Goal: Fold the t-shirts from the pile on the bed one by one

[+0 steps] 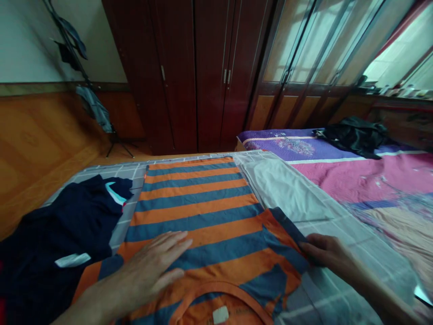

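striped shirt (203, 216): orange and blue-grey, spread out under and beyond the left fingers, reaching across to the right fingers. collar (216, 287) nearest the wearer, with a pale neck label (220, 314); straight hem on the far side of both hands.
left hand (149, 266): palm down over the shirt body, fingers (171, 239) extended and slightly parted, thumb apart. nothing gripped. flat contact or a slight hover: cannot tell.
right hand (323, 253): fingers nearly closed in a pinch on the outer sleeve edge; thumb mostly hidden, so exact gap not readable.
sleeve (287, 234): leads from the shirt body to the right fingers; cloth rumpled just on the near side of the pinch.
handling (judged): light, limp knit; not fragile, not especially slippery. will likely wrinkle or drag if pulled from one point; a flat palm should steady it.
hold points (judged): sleeve edge, shoulder seam or hem corners, thumb and finger on opposite faces. collar less good, may stretch.
navy garment (71, 216): heaped to the left of the left fingers, beside the shirt.
grey checked cloth (352, 234): beneath the shirt and the navy garment, extending past the right fingers.
bed (379, 176): farther right, beyond the right fingers, with a dark garment (353, 135) on it.
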A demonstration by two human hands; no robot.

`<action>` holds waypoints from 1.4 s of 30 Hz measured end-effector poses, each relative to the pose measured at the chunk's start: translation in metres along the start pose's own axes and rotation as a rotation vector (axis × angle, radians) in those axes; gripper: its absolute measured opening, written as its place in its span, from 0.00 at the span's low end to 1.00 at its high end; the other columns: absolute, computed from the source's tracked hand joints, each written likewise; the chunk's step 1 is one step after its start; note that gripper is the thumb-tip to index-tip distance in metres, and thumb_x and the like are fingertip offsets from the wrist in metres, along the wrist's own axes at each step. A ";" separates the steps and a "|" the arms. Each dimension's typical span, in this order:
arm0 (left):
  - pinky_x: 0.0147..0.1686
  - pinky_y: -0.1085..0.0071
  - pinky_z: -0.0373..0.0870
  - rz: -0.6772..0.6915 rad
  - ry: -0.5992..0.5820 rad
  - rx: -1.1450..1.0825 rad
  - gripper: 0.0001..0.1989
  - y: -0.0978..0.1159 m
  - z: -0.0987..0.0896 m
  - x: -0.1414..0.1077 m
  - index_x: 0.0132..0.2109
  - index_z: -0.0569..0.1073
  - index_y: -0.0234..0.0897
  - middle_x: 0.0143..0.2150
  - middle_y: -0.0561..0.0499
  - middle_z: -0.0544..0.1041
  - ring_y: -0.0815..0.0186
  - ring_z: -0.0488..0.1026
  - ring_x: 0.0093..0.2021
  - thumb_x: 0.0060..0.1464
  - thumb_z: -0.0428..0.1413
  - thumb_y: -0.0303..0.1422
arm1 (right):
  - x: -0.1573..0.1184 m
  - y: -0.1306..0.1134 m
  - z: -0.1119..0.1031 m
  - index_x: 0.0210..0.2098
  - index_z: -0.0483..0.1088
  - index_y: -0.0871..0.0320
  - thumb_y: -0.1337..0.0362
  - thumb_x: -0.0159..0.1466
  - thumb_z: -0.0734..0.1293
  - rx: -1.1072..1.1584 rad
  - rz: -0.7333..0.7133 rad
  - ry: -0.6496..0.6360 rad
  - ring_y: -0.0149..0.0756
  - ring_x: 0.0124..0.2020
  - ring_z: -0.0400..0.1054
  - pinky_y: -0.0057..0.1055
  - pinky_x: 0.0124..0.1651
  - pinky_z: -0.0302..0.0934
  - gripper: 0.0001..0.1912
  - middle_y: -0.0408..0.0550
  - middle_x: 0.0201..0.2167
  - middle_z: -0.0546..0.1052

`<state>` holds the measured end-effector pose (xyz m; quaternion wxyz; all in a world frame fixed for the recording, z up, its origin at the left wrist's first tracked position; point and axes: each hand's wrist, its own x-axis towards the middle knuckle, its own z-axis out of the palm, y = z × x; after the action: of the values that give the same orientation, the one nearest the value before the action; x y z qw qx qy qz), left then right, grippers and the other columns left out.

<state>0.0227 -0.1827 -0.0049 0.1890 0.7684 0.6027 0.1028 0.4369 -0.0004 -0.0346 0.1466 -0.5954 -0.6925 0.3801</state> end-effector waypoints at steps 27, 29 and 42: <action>0.43 0.63 0.67 -0.009 0.123 -0.051 0.18 0.063 0.029 0.192 0.45 0.72 0.35 0.43 0.43 0.76 0.53 0.72 0.45 0.52 0.54 0.42 | -0.072 -0.018 0.071 0.50 0.69 0.56 0.68 0.56 0.62 -0.472 -0.583 0.289 0.42 0.49 0.67 0.40 0.49 0.65 0.22 0.53 0.49 0.71; 0.42 0.64 0.67 -0.010 0.146 -0.061 0.13 0.068 0.037 0.204 0.40 0.73 0.35 0.41 0.44 0.75 0.54 0.73 0.43 0.50 0.55 0.38 | -0.071 -0.023 0.072 0.48 0.70 0.56 0.69 0.56 0.61 -0.464 -0.549 0.296 0.40 0.43 0.69 0.37 0.45 0.67 0.20 0.51 0.43 0.73; 0.35 0.70 0.66 -0.105 0.181 -0.273 0.10 0.070 0.046 0.206 0.39 0.70 0.37 0.32 0.51 0.75 0.62 0.73 0.35 0.47 0.56 0.31 | -0.059 -0.016 0.081 0.41 0.71 0.54 0.70 0.55 0.60 -0.477 -0.661 0.489 0.37 0.33 0.69 0.30 0.33 0.66 0.16 0.46 0.31 0.73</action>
<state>0.1548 -0.0056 -0.0323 0.2416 0.6905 0.6370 0.2428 0.3873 -0.0842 -0.0626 0.2775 -0.4323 -0.8579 -0.0077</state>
